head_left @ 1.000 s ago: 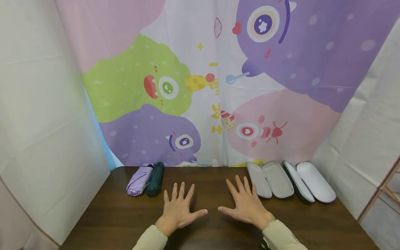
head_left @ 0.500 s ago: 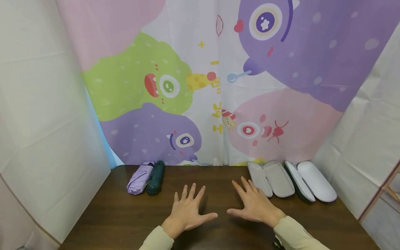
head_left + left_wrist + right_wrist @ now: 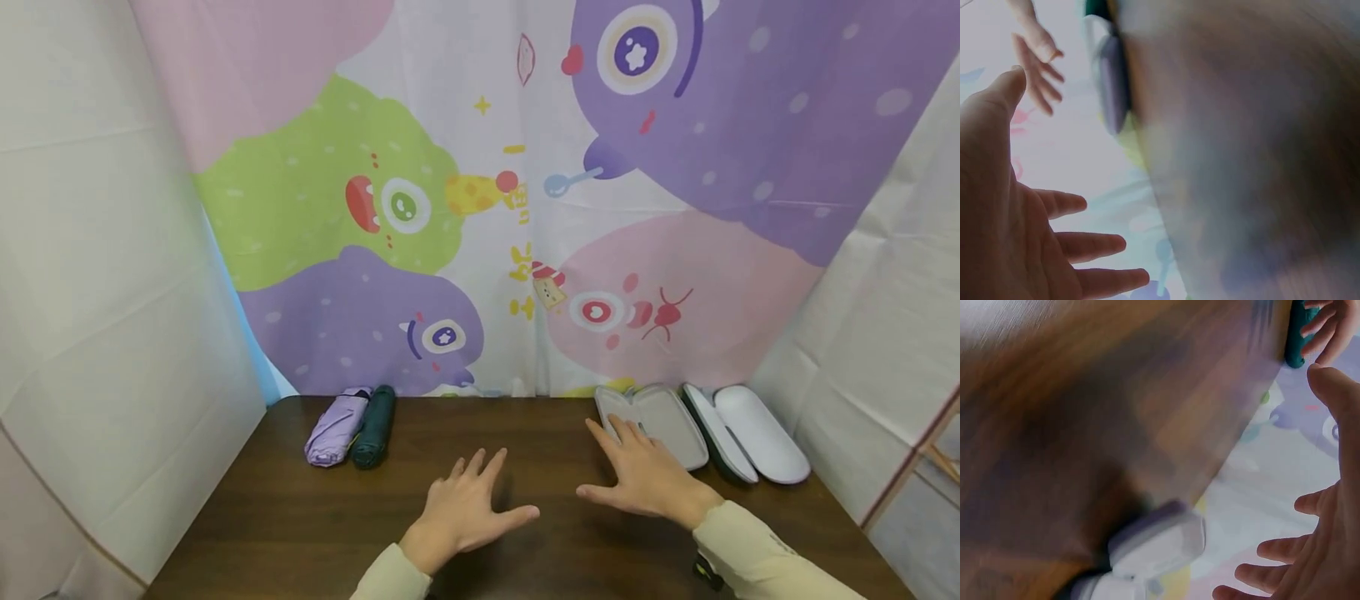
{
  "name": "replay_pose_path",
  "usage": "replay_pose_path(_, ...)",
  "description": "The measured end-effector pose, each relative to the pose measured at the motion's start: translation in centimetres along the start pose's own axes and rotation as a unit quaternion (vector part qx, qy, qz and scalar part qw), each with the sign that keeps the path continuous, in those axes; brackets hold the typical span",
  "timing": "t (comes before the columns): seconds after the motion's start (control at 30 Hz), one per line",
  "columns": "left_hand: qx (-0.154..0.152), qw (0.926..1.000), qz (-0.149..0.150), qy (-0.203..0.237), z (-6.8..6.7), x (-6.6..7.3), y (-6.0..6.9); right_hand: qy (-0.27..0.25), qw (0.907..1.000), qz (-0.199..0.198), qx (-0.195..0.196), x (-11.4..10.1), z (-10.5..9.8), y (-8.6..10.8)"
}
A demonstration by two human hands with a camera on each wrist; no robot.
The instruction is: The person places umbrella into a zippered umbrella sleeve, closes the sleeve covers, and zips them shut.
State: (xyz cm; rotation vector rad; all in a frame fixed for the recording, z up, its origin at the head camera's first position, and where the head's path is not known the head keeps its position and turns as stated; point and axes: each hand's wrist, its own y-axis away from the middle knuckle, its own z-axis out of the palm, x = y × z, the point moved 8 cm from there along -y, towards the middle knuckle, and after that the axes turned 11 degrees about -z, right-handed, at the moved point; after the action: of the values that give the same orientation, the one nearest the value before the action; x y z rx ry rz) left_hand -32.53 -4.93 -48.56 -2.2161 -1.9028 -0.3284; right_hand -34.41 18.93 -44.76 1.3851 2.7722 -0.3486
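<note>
My left hand (image 3: 465, 508) hovers over the front middle of the table with its fingers spread, holding nothing. Close to the grey glasses case (image 3: 671, 425), my right hand (image 3: 648, 477) is also spread and bare; in the head view it covers part of that case. Both this case and the dark green one with a white lining (image 3: 763, 433) lie unfolded at the back right. Two folded umbrellas lie side by side at the back left, a lilac one (image 3: 337, 429) and a dark green one (image 3: 373, 427). In the right wrist view, an unfolded case (image 3: 1163, 544) appears below the palm.
The brown wooden table (image 3: 300, 533) ends at a cartoon-printed curtain (image 3: 502, 350) behind. White cloth walls (image 3: 112, 292) stand at both sides. A wooden frame (image 3: 911, 450) shows at the right edge.
Both hands have shifted to the right, the right hand further, so that it now overlaps the grey case in the head view. The umbrellas and cases stay put.
</note>
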Motion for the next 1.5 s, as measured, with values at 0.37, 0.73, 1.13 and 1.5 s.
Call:
replay_pose_path(0.37, 0.001, 0.9978, -0.009, 0.066, -0.8, 1.8, -0.2, -0.006, 0.9965, 0.065, 0.052, 5.0, -2.4, 0.2)
replay_pose_path(0.73, 0.001, 0.9916, -0.021, 0.128, -0.3, 3.5, 0.4, -0.028, 0.9873, 0.122, 0.098, 9.0, -3.9, 1.6)
replay_pose_path(1.13, 0.003, 0.9854, -0.003, 0.170, -1.0, 6.6, 0.4, -0.068, 0.9814, 0.154, 0.093, 11.2, -3.5, 1.6)
replay_pose_path(1.5, 0.001, 0.9821, -0.011, 0.188, -0.7, 7.1, 0.0, -0.112, 0.9764, 0.163, 0.087, 13.2, -2.5, 1.0)
